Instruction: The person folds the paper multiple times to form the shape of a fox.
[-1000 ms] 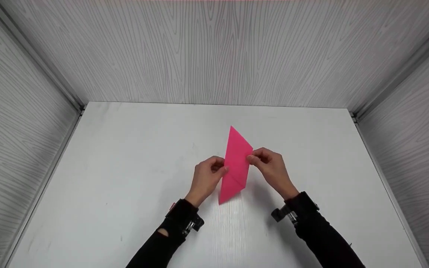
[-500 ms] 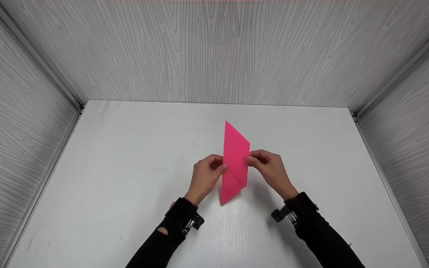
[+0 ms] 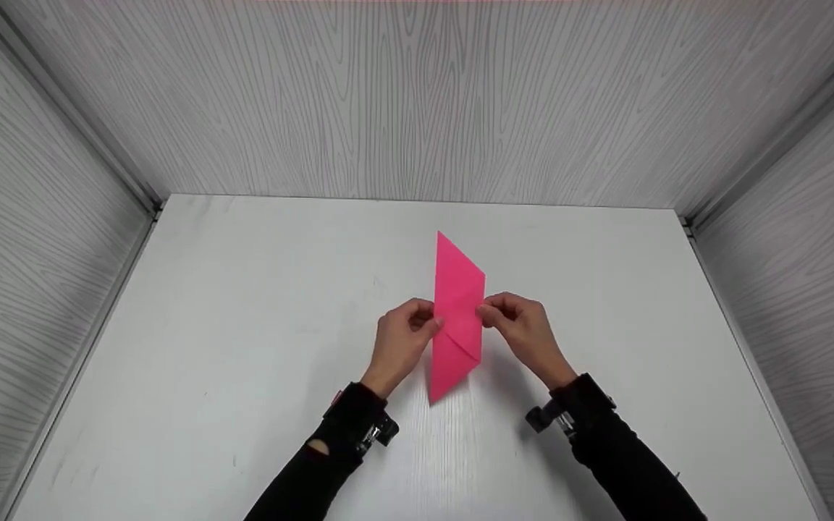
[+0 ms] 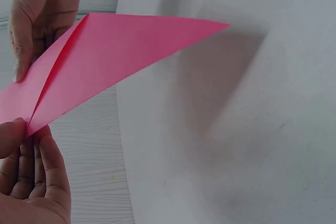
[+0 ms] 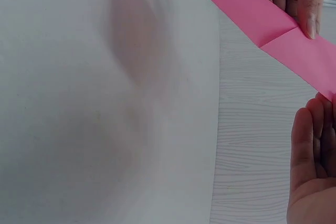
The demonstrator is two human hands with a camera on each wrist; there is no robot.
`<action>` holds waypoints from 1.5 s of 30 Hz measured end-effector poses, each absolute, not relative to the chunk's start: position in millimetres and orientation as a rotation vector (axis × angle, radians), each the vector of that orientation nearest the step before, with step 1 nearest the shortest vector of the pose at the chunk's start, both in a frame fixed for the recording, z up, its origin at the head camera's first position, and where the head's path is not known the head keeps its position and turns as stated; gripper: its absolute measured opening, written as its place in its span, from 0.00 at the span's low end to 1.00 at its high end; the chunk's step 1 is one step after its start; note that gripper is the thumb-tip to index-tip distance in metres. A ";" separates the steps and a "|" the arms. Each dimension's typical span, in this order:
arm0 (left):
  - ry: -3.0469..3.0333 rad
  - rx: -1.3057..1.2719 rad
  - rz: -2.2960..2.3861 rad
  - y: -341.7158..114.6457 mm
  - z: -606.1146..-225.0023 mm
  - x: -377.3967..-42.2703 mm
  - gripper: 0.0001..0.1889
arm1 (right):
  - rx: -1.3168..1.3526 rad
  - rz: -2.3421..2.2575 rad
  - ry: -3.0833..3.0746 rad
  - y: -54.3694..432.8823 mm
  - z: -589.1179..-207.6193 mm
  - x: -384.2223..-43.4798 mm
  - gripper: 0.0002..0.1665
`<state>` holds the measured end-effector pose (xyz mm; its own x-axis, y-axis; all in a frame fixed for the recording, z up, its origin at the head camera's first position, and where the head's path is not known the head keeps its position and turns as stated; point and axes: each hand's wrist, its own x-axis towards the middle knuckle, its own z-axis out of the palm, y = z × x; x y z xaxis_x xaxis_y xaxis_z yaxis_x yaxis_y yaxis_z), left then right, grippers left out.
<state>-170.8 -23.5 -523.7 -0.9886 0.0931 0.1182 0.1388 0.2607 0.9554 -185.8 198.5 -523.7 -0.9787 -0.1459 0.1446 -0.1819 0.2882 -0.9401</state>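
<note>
A folded sheet of pink paper (image 3: 459, 311) is held up over the white table, its long pointed shape standing nearly upright in the head view. My left hand (image 3: 401, 340) pinches its left edge a little below the middle, thumb in front. On the opposite edge my right hand (image 3: 525, 329) pinches it between thumb and fingers. A slanting fold line crosses the lower part of the paper. In the left wrist view a flap of the pink paper (image 4: 126, 51) gapes slightly along that fold. The right wrist view shows the paper (image 5: 299, 43) with the left thumb lying on it.
The white tabletop (image 3: 243, 325) lies beneath both hands and carries their soft shadows. Grey wood-grain panels stand at the back (image 3: 417, 101), the left (image 3: 33, 253) and the right (image 3: 808, 253). Both wrists wear black straps with small cameras.
The pink paper has turned from a slight tilt to nearly upright, its top tip shifting left and up. Both hands keep their pinch and have moved only slightly.
</note>
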 end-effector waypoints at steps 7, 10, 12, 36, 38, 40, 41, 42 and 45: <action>-2.463 -0.202 -1.861 -24.4 -521.7 -172.8 0.08 | 0.257 1.900 -2.508 192.6 -510.2 -174.7 0.07; -2.456 -0.200 -1.860 -25.0 -520.7 -174.2 0.08 | 0.277 1.897 -2.528 191.7 -504.7 -169.6 0.05; -2.455 -0.213 -1.852 -25.4 -520.3 -174.6 0.08 | 0.303 1.872 -2.541 192.4 -507.7 -169.5 0.05; -2.397 -0.220 -1.935 -26.9 -514.1 -180.7 0.08 | 0.477 1.724 -2.595 204.0 -545.9 -176.0 0.06; -2.394 -0.227 -1.944 -26.1 -514.3 -180.8 0.08 | 0.490 1.691 -2.607 204.3 -545.7 -176.0 0.05; -2.391 -0.224 -1.945 -25.5 -514.0 -180.8 0.08 | 0.514 1.671 -2.612 205.1 -544.7 -176.0 0.05; -2.390 -0.223 -1.942 -25.4 -513.9 -181.0 0.08 | 0.520 1.672 -2.611 205.4 -544.3 -176.1 0.06; -2.390 -0.220 -1.935 -25.4 -513.8 -181.2 0.08 | 0.524 1.685 -2.607 205.7 -544.2 -176.3 0.06; -2.391 -0.207 -1.921 -25.3 -513.4 -182.7 0.08 | 0.504 1.738 -2.597 205.8 -545.1 -177.0 0.07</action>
